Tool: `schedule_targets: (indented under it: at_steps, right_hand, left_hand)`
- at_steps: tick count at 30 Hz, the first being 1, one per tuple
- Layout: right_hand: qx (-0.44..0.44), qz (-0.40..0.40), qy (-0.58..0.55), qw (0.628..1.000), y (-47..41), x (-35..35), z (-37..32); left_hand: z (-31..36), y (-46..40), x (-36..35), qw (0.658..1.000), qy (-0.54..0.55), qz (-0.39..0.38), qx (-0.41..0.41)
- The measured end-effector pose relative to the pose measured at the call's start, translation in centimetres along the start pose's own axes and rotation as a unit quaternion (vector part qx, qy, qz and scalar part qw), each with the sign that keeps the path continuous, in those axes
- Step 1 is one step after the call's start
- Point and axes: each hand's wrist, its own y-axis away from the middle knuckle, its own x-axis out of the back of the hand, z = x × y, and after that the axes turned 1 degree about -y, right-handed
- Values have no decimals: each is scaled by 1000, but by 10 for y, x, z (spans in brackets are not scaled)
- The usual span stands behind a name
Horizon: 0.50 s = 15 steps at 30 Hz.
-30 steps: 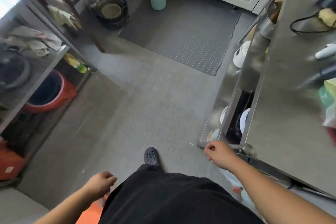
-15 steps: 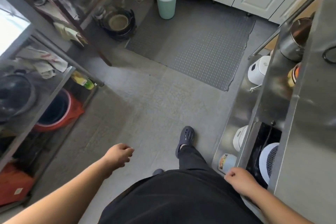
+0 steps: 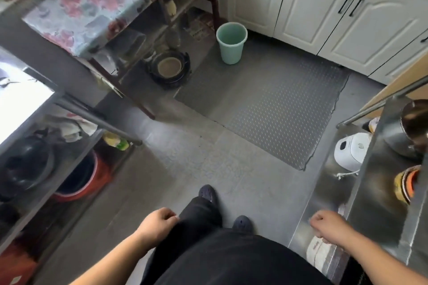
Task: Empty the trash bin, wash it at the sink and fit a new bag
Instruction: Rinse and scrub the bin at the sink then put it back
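A pale green plastic trash bin (image 3: 231, 41) stands upright on the floor ahead, at the corner of a grey studded mat (image 3: 266, 109) and in front of white cabinet doors (image 3: 312, 11). It looks bare inside, with no bag showing. My left hand (image 3: 156, 223) hangs low beside my left thigh, fingers loosely curled and holding nothing. Over the edge of the steel shelf at the lower right hangs my right hand (image 3: 328, 227), fingers also loosely curled and holding nothing. Both hands are far from the bin.
A table with a floral cloth (image 3: 92, 0) and a dark pot (image 3: 170, 68) beneath it stand left of the bin. A steel rack (image 3: 76, 109) with a wok and an orange tub (image 3: 83, 183) lines the left. A steel shelf unit with a white rice cooker (image 3: 352, 150) lines the right.
I have walked forward, so the bin and mat appear nearer and larger. My right hand has let go of the steel counter's corner and swung down; my left hand has swung forward.
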Motion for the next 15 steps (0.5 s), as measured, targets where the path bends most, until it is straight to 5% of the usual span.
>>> schedule_targets:
  at_steps: [8, 15]
  right_hand:
    - [29, 21, -85, 996, -92, 63, -161]
    - [36, -25, -61, 997, -119, 84, -272]
  left_hand:
    - [12, -106, 82, 996, -67, -53, 41]
    - [109, -208, 232, 993, -110, -32, 0]
